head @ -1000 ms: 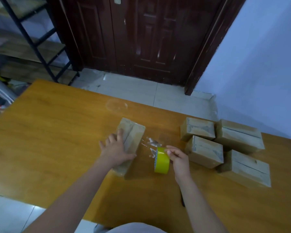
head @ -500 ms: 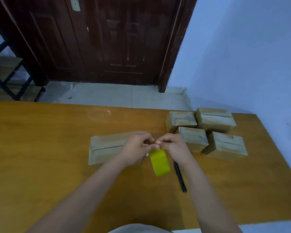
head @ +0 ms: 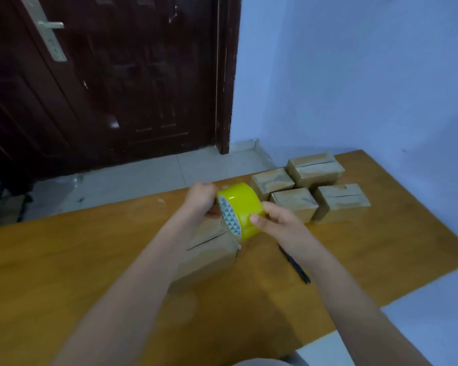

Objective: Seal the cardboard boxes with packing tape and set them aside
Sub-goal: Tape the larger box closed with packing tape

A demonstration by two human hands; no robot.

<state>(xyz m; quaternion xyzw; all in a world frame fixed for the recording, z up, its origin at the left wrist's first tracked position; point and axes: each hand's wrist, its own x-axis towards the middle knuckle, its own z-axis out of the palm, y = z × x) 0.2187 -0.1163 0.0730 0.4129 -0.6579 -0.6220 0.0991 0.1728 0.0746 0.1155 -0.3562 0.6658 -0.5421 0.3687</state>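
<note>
Tape roll is gripped by right hand above the box, left hand curled at its edge, apparently pinching; pull the strip straight along the seam.

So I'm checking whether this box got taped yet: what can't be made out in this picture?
- Box under the hands, head view: both forearms cover most of its top, so any tape on the seam is hidden.
- Tape roll: its free end is hidden behind the left hand.
- Right hand: fingertips hidden behind the roll.
- Pen: upper end hidden by the right forearm.
</note>
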